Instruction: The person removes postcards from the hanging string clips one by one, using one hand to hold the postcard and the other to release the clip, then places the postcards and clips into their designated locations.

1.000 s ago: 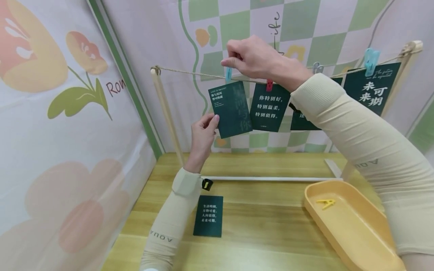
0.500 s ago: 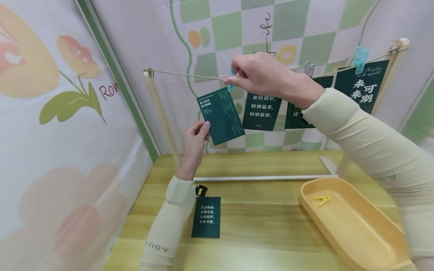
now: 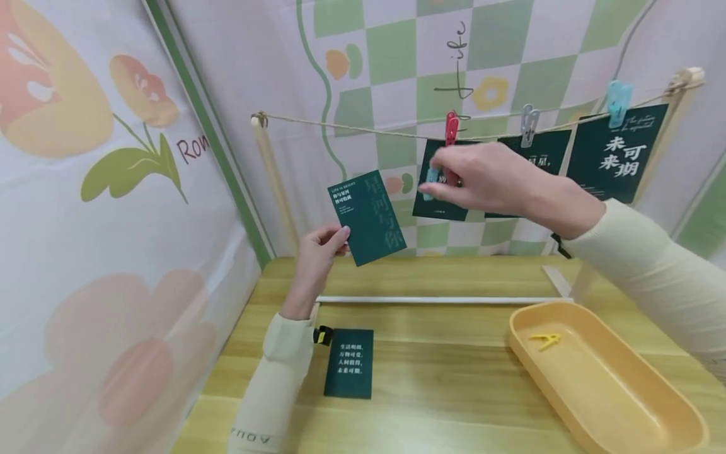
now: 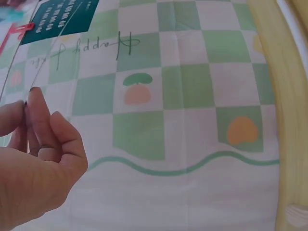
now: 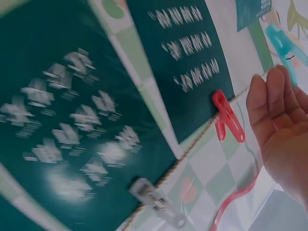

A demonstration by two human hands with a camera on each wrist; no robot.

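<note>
My left hand (image 3: 314,261) pinches a dark green printed card (image 3: 368,217) by its left edge, tilted, below the left stretch of twine (image 3: 340,126). My right hand (image 3: 505,180) pinches a light blue clothespin (image 3: 431,181) between thumb and fingers, in front of a hanging card (image 3: 425,205). In the right wrist view the blue clothespin (image 5: 283,44) sits at the fingertips, off the line. A red clothespin (image 3: 451,128) clips that hanging card, a grey clothespin (image 3: 530,126) another, and a second blue clothespin (image 3: 619,104) the rightmost card (image 3: 612,157).
Wooden posts (image 3: 272,176) hold up the twine, with a white bar (image 3: 442,300) along the table. One more green card (image 3: 348,384) lies flat on the table. At the right stands a yellow-orange tray (image 3: 607,378) with a yellow clothespin (image 3: 546,341) inside.
The blue clothespin has come off the twine and moved down and right in my right hand. My left hand has lowered the card down and left, away from the line.
</note>
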